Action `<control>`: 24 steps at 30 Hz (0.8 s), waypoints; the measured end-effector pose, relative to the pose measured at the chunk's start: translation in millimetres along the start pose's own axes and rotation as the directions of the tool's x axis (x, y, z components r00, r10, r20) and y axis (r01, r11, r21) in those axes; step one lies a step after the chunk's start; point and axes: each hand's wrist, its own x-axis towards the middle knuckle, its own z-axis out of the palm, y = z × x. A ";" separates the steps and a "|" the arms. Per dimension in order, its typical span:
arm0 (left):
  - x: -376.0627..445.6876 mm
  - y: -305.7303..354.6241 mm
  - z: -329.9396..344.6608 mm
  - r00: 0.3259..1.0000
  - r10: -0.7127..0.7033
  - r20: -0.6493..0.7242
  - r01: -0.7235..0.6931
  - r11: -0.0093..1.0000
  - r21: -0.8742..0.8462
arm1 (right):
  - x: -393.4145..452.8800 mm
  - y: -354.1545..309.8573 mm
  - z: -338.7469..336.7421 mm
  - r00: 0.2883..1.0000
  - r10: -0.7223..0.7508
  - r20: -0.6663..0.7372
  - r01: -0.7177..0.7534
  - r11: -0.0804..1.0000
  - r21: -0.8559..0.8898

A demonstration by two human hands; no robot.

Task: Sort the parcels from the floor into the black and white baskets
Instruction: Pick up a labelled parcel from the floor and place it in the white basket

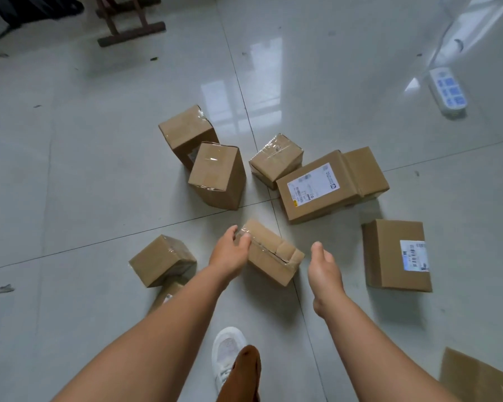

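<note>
The left hand (230,250) is already on the near box (269,252), fingers curled over its far left corner in a grip, thumb on the side facing the person. The right hand (324,266) hangs beside the same box, fingers loose and together, holding nothing and not touching it; it sits just off the box's right end.

That box lies on the floor (70,184) with its long axis running from upper left to lower right, so the two hands flank its two short ends. The left is the nearer one, in contact; the right has only a short gap to close toward the taped right end. My judgement: the coming move is a two-handed lift, and it depends on the right hand coming in leftward against that end, square to the long axis, so the box does not swing out of the one-corner hold.

Other parcels ring it: a small box (161,259) to the left, two tall ones (215,175) beyond, a labelled flat box (317,187) further right, and a labelled box (395,253) well to the right. No basket, black or white, is in view, so sorting looks barely begun
</note>
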 end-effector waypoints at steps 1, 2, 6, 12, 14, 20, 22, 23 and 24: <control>12.7 -7.9 6.1 1.000 0.000 0.011 0.000 1.000 0.014 | 14.6 7.6 6.1 1.000 0.009 0.003 -0.009 1.000 -0.011; 24.5 -14.8 11.5 1.000 0.001 0.019 -0.002 1.000 0.027 | 28.3 14.8 12.0 1.000 0.020 0.008 -0.020 1.000 -0.015; 66.1 -38.2 29.3 0.999 0.005 0.039 -0.008 0.997 0.081 | 72.2 41.0 37.6 0.996 0.081 0.041 -0.081 0.997 -0.005; 88.9 -51.2 37.9 0.998 -0.013 0.064 0.008 0.997 0.074 | 95.2 59.3 57.8 0.982 0.164 0.095 -0.172 0.981 0.086; 82.7 -46.2 32.8 0.998 -0.029 0.048 0.027 0.999 0.045 | 80.6 49.7 54.7 0.983 0.161 0.086 -0.168 0.983 0.076; 18.3 -8.1 -5.2 0.996 -0.089 -0.005 0.088 0.993 -0.074 | 10.1 3.2 22.4 0.999 0.045 -0.009 -0.044 0.997 0.063; -11.4 11.3 -25.4 0.996 -0.090 -0.027 0.086 0.990 -0.114 | -23.9 -19.5 11.0 0.999 0.031 -0.010 -0.030 0.996 0.079; -26.8 22.2 -35.9 0.995 -0.093 -0.039 0.086 0.985 -0.146 | -41.1 -30.4 5.9 1.000 0.029 -0.006 -0.028 0.996 0.089; -40.4 33.4 -46.5 0.993 -0.104 -0.047 0.093 0.976 -0.196 | -58.3 -41.4 1.0 0.999 0.032 0.005 -0.032 0.994 0.104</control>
